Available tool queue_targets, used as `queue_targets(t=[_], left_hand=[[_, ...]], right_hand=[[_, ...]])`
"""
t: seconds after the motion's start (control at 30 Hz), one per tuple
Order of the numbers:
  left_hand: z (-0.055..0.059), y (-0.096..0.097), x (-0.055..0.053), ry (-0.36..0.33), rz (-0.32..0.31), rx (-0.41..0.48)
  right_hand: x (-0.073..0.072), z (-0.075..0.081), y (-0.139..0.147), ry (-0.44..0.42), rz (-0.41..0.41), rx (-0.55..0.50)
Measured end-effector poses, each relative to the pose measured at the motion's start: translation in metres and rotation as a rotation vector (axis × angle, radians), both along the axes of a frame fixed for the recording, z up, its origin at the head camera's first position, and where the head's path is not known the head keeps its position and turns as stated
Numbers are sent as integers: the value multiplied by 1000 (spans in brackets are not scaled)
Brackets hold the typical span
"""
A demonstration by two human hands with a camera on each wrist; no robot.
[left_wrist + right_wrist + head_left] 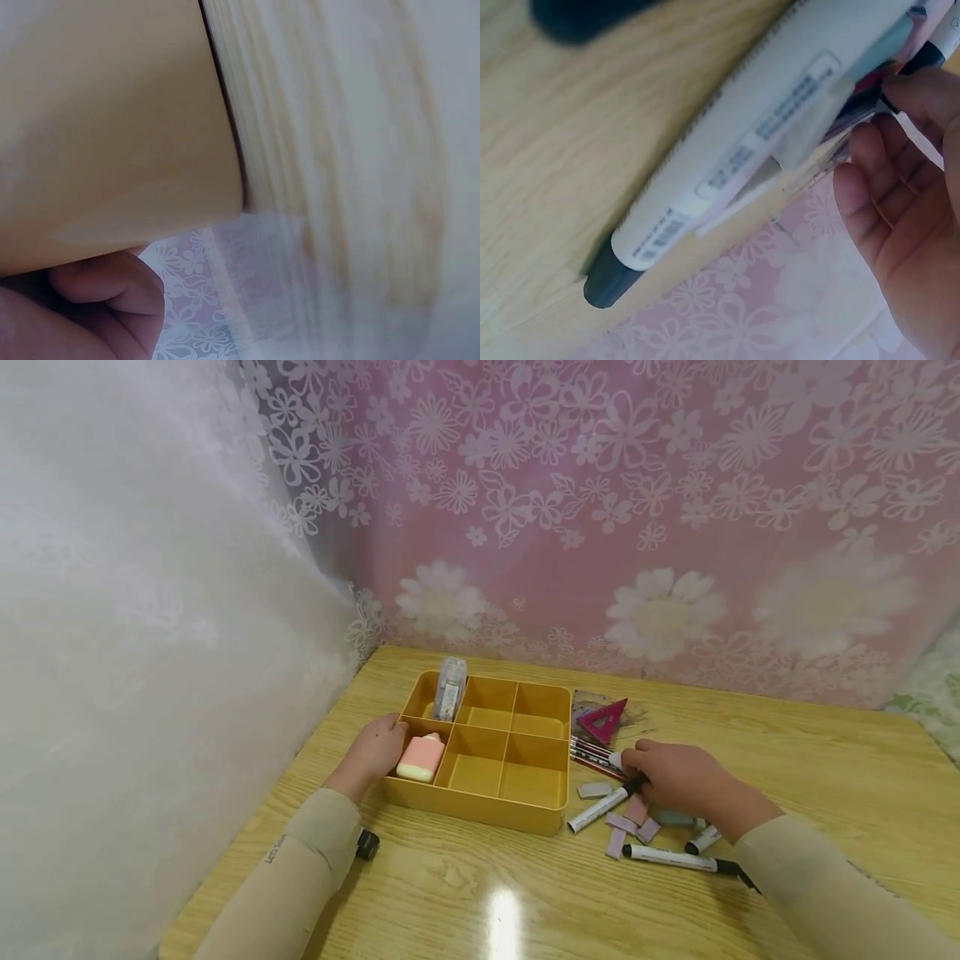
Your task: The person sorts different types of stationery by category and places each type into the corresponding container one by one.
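A yellow divided tray stands on the table, and my left hand grips its left wall. In the left wrist view, the fingers curl at the edge of the tray's side. One front compartment holds a pink and cream bottle-shaped item; a clear, labelled item stands in the one behind. Right of the tray, my right hand reaches low over the stationery, pinching a small white piece beside the pencils. What kind of piece it is, I cannot tell.
Below the right hand lie a marker, another marker and several erasers. A magenta set square rests behind the pencils. Near the left sleeve is a black item. A floral curtain hangs behind the table.
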State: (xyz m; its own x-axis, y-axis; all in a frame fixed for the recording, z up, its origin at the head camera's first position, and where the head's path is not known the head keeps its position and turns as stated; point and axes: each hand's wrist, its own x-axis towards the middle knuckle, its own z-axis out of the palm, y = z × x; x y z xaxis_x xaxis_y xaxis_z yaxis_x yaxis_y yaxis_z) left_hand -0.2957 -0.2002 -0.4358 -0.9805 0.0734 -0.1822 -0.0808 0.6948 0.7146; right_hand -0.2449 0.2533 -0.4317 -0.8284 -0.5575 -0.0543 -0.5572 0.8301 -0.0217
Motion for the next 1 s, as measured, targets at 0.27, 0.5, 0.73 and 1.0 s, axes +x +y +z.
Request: queue_targets(t=[0.27,0.5,0.73,1.0], left_hand=[[0,-3,3,4,3,-1],[0,-2,4,2,16,17],[-2,0,3,4,16,25],[0,-1,1,13,15,35]], right_hand=[[-8,14,9,-341,-67,-207],[-12,35,12,-498,-29,-394],[-8,57,5,-491,-35,-483],[-15,89,-7,-399,-71,-622]])
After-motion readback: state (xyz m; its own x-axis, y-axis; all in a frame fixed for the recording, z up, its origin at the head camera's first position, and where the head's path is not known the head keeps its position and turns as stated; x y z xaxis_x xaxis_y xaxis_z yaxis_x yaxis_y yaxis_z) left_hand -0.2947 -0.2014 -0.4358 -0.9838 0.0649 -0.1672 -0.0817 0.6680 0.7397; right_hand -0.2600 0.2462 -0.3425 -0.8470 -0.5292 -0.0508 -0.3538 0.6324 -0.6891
